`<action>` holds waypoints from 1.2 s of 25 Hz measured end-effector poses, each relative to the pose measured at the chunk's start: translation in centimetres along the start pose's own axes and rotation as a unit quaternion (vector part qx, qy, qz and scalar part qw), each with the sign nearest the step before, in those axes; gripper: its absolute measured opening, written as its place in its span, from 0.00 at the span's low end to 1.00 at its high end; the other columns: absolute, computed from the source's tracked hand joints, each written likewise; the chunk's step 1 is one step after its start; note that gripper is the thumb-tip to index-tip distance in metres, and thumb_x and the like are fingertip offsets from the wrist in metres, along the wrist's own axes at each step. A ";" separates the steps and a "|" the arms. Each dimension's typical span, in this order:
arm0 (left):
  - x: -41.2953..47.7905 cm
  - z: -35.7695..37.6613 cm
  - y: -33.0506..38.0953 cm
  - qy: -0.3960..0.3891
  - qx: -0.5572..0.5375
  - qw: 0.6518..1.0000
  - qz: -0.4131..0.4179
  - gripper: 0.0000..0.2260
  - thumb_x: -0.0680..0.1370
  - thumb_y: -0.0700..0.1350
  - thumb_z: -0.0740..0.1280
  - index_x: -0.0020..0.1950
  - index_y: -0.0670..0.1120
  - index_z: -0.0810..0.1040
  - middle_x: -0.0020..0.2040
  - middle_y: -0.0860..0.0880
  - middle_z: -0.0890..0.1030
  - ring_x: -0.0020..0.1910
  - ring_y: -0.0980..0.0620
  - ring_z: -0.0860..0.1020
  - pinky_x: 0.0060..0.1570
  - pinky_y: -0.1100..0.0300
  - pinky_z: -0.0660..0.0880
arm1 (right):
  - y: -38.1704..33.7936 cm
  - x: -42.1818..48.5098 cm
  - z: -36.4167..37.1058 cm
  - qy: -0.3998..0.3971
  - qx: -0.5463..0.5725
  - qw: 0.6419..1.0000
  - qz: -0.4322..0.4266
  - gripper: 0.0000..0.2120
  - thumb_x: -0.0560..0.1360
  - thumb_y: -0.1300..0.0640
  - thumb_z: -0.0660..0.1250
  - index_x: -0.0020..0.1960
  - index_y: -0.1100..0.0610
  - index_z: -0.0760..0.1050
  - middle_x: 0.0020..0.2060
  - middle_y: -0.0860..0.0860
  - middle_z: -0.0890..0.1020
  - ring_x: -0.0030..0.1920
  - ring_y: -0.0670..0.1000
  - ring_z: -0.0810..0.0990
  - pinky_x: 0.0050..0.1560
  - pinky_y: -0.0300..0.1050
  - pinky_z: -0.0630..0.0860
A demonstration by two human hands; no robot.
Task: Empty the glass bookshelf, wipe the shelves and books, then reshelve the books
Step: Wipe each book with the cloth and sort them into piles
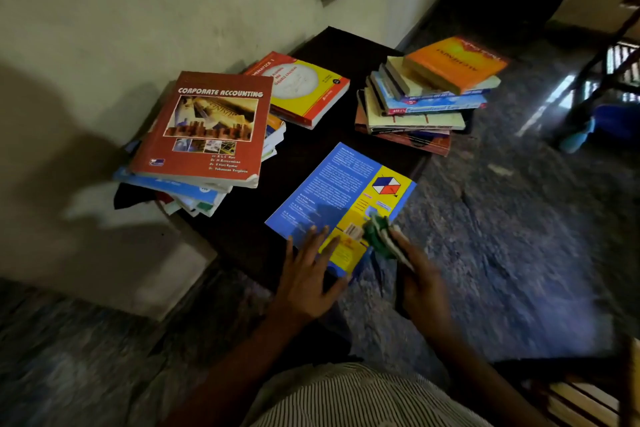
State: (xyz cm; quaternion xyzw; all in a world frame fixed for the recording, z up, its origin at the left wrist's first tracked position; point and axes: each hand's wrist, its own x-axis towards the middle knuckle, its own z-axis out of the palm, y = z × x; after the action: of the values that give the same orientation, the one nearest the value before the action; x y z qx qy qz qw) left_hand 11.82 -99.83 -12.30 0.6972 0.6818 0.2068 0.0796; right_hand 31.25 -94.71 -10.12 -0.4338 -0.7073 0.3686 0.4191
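Observation:
A blue and yellow book (341, 196) lies back cover up at the near edge of a low dark table (311, 149). My left hand (308, 274) rests flat on its near corner with fingers spread. My right hand (420, 282) grips a green and white cloth (382, 236) against the book's yellow right corner; this hand is blurred. Left of it, a stack topped by a red "Corporate Accounting" book (204, 128) leans against the wall. A yellow and red maths book (304, 88) lies behind. A taller stack topped by an orange book (453, 62) stands at the right.
A pale wall (138, 10) runs along the left of the table. Speckled stone floor (519, 236) spreads to the right. Dark furniture legs and a blue object (609, 118) sit at the far right. A striped garment (346, 399) fills the bottom.

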 end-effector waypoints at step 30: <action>10.9 -19.4 -10.3 0.389 -0.298 0.814 -0.310 0.15 0.78 0.49 0.64 0.52 0.37 0.80 0.50 0.36 0.81 0.51 0.44 0.78 0.52 0.49 0.72 | -11.3 18.3 5.9 -0.104 -0.077 0.956 -0.261 0.29 0.67 0.60 0.53 0.67 0.53 0.71 0.66 0.52 0.72 0.64 0.49 0.70 0.66 0.35 0.63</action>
State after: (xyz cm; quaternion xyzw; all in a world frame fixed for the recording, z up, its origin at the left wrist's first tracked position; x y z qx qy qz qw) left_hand -5.54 -91.84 3.07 0.2522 0.7408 0.6185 0.0713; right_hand 17.42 -82.74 2.62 -0.2240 -0.8620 0.2335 0.3903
